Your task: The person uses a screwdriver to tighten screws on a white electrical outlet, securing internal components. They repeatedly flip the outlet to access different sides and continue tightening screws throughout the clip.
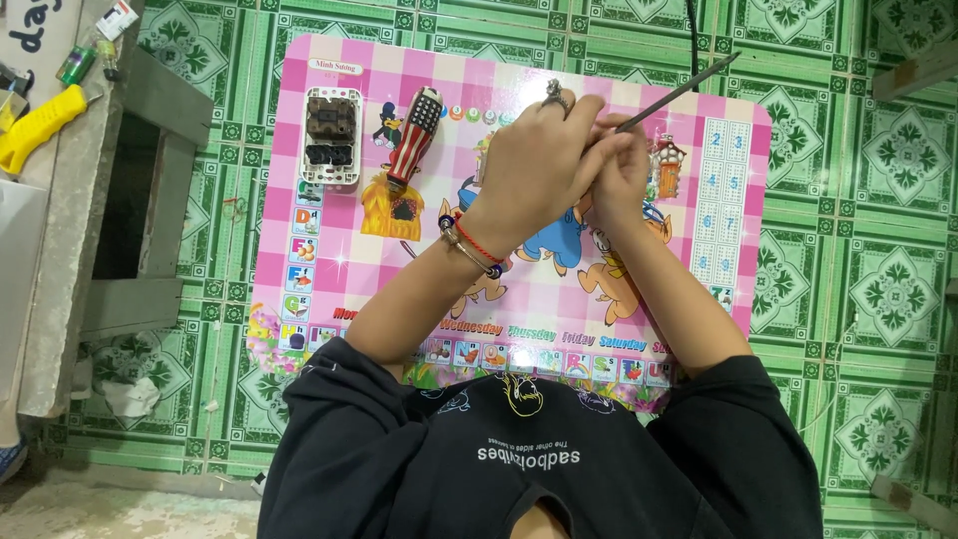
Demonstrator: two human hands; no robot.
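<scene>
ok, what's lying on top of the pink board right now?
On the pink board: a white socket module and a striped-handle screwdriver, apart from each other. The left hand and right hand work above it, holding a thin metal rod. Whatever lies beneath them is hidden.

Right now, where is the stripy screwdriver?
In the head view, the stripy screwdriver lies on the pink board, at its upper left, just right of the white socket and left of the left hand.
</scene>
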